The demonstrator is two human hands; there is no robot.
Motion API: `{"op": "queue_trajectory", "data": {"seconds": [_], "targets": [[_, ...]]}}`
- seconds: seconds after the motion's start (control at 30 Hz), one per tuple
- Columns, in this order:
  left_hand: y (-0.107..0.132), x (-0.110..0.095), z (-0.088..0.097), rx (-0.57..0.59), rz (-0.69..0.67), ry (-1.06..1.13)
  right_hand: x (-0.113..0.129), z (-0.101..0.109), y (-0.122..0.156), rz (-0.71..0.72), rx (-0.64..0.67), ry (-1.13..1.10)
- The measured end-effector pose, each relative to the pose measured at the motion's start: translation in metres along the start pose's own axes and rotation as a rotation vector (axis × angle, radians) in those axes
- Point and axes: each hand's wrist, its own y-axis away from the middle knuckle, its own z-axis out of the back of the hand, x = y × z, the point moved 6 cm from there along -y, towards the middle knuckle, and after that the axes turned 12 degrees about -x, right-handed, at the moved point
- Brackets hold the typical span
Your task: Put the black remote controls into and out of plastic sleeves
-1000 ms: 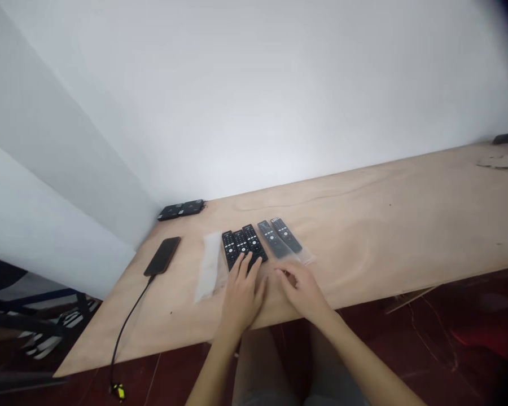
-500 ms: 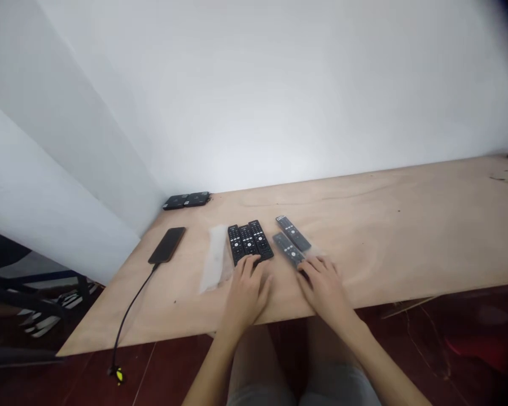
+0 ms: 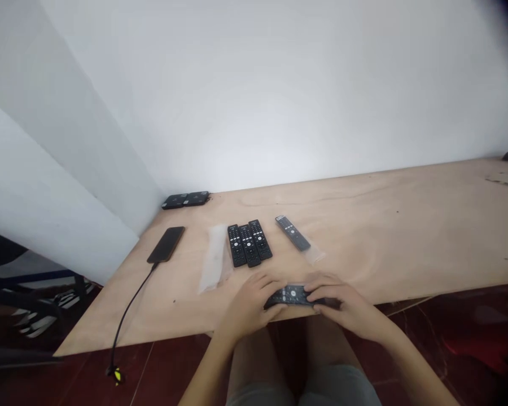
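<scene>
The table [image 3: 376, 237] is of pale wood and stands against a white wall [image 3: 279, 96], above a dark red floor [image 3: 178, 372]. Near its front edge is one remote control [image 3: 293, 294] — the left hand [image 3: 254, 299] and the right hand [image 3: 347, 304] hold its two ends, each grip closed around it. Farther back, three black remotes [image 3: 248, 244] lie side by side.
</scene>
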Motion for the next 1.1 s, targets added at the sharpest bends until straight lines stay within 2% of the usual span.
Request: {"op": "queue_trajectory", "data": {"seconds": [0.13,0.3,0.5,0.63,0.77,0.97,1.1], "targets": [[0.014,0.010,0.010,-0.023,0.093,0.038,-0.004,0.001,-0.009,-0.029,-0.018,-0.032],[0.028,0.022,0.025,-0.124,0.179,0.037,-0.023,0.022,-0.007,-0.128,-0.282,-0.046],[0.028,0.025,0.028,-0.180,0.226,0.015,-0.020,0.013,-0.012,-0.126,-0.330,-0.160],[0.028,0.026,0.029,-0.205,0.245,0.006,-0.026,0.016,-0.012,-0.199,-0.482,-0.127],[0.028,0.027,0.030,-0.212,0.245,-0.002,-0.028,0.008,-0.013,-0.229,-0.441,-0.037],[0.027,0.028,0.028,-0.204,0.250,-0.018,-0.016,0.005,-0.012,-0.227,-0.510,-0.311],[0.026,0.026,0.031,-0.212,0.247,-0.003,-0.017,-0.009,-0.010,-0.423,-0.403,-0.576]]}}
